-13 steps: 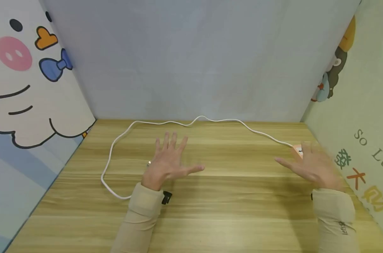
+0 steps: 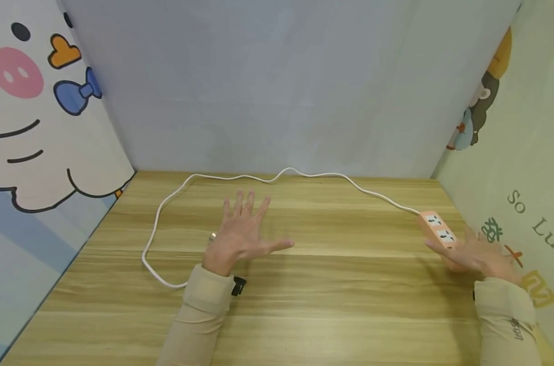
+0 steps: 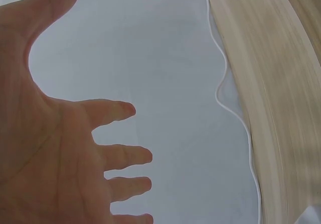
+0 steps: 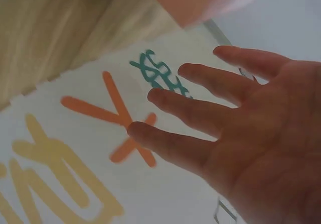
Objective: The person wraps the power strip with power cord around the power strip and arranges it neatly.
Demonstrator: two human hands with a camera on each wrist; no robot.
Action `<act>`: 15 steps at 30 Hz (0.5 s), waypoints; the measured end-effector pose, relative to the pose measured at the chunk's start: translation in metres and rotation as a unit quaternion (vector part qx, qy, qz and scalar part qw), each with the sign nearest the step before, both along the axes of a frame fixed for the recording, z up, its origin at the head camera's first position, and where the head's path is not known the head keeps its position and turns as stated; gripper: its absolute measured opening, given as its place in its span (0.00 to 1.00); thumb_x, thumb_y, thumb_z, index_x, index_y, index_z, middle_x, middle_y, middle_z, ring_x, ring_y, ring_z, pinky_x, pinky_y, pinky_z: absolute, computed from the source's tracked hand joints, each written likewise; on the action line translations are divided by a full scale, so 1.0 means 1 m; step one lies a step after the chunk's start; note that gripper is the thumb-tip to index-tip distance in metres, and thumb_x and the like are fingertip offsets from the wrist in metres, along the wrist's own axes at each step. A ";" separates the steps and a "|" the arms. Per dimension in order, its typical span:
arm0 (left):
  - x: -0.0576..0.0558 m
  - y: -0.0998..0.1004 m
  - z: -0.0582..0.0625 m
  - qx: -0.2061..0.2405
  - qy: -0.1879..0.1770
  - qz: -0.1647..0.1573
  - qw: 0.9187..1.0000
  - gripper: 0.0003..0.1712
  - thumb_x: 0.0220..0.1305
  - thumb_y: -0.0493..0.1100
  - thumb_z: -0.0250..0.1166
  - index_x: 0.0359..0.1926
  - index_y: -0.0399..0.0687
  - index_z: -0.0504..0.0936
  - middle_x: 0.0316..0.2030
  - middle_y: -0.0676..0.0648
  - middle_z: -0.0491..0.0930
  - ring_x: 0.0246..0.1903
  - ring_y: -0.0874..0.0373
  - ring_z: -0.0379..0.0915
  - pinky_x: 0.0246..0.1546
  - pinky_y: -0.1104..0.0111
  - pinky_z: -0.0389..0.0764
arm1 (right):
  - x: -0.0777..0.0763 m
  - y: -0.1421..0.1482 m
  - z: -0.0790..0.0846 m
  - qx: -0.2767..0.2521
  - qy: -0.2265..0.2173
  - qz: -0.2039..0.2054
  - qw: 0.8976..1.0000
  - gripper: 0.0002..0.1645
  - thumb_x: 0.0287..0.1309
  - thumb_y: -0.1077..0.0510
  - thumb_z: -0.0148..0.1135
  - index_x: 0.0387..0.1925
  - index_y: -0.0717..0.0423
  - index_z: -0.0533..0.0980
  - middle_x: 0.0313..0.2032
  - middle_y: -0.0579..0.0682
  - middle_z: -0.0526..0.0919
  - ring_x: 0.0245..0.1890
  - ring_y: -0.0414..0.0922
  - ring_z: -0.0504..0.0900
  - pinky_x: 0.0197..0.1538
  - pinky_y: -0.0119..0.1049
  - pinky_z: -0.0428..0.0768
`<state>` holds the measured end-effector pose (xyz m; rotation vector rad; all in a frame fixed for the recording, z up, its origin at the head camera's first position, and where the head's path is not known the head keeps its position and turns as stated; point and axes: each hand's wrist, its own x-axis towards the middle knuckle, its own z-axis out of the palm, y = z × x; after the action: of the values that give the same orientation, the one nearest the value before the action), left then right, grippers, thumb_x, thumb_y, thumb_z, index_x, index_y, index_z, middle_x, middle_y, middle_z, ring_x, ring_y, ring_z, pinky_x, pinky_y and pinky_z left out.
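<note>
My left hand point(image 2: 240, 236) is held with fingers and thumb spread above the table, holding nothing; the left wrist view shows its bare palm. Just past its outer edge peeks a small metallic end point(image 2: 213, 236), most of it hidden behind the hand. On the right lies a peach power strip point(image 2: 434, 223) with white socket faces. My right hand point(image 2: 485, 256) is beside it, fingers extended and nothing in its palm, its thumb overlapping the strip in the head view. From the strip's far end a white cord point(image 2: 373, 193) runs along the back and loops round on the left.
The wood-grain table point(image 2: 327, 305) is bounded by a plain grey back panel point(image 2: 277, 91). A cartoon-printed panel point(image 2: 52, 127) stands at the left, and a pale panel with lettering point(image 2: 533, 183) rises close to the right hand.
My right hand has moved to the right and slightly nearer, uncovering more of the power strip and its sockets. The left hand keeps nearly the same place and spread.
</note>
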<state>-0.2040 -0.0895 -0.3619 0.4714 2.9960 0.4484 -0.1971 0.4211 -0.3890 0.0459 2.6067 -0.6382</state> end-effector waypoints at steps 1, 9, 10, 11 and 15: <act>0.001 0.000 0.000 0.001 -0.001 -0.001 1.000 0.65 0.55 0.85 0.54 0.82 0.55 0.45 0.80 0.37 0.32 0.79 0.37 0.22 0.76 0.41 0.25 | -0.001 0.002 -0.003 0.016 0.002 0.010 1.000 0.54 0.70 0.29 0.43 0.74 0.72 0.54 0.68 0.81 0.59 0.66 0.73 0.66 0.60 0.67 0.70; 0.002 0.000 -0.001 -0.010 -0.003 -0.009 1.000 0.65 0.56 0.83 0.55 0.82 0.54 0.44 0.80 0.36 0.31 0.79 0.37 0.22 0.76 0.39 0.28 | 0.001 0.010 -0.021 0.115 0.037 -0.040 0.992 0.56 0.64 0.25 0.48 0.45 0.83 0.69 0.35 0.69 0.77 0.31 0.53 0.75 0.32 0.39 0.72; 0.001 0.001 -0.001 -0.012 -0.002 -0.010 1.000 0.64 0.56 0.83 0.55 0.82 0.54 0.44 0.80 0.36 0.32 0.79 0.36 0.22 0.76 0.39 0.28 | 0.002 0.011 -0.022 0.113 0.041 -0.040 0.992 0.57 0.64 0.25 0.50 0.45 0.85 0.68 0.35 0.71 0.77 0.31 0.54 0.75 0.32 0.39 0.73; 0.001 0.001 0.000 -0.013 -0.001 -0.010 1.000 0.64 0.57 0.83 0.55 0.82 0.54 0.44 0.80 0.36 0.32 0.79 0.36 0.22 0.76 0.39 0.28 | 0.002 0.011 -0.023 0.115 0.046 -0.038 0.992 0.57 0.64 0.26 0.50 0.46 0.86 0.67 0.36 0.73 0.77 0.32 0.55 0.76 0.32 0.40 0.74; -0.001 0.000 0.001 -0.019 -0.003 -0.009 1.000 0.64 0.57 0.83 0.54 0.82 0.55 0.43 0.80 0.36 0.31 0.79 0.36 0.22 0.76 0.39 0.29 | 0.000 0.012 -0.027 0.110 0.067 -0.037 0.991 0.52 0.67 0.31 0.51 0.46 0.87 0.66 0.36 0.74 0.77 0.31 0.56 0.76 0.32 0.42 0.75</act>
<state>-0.2048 -0.0893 -0.3611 0.4917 2.9864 0.3906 -0.1974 0.4330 -0.4160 0.1765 2.8073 -0.3865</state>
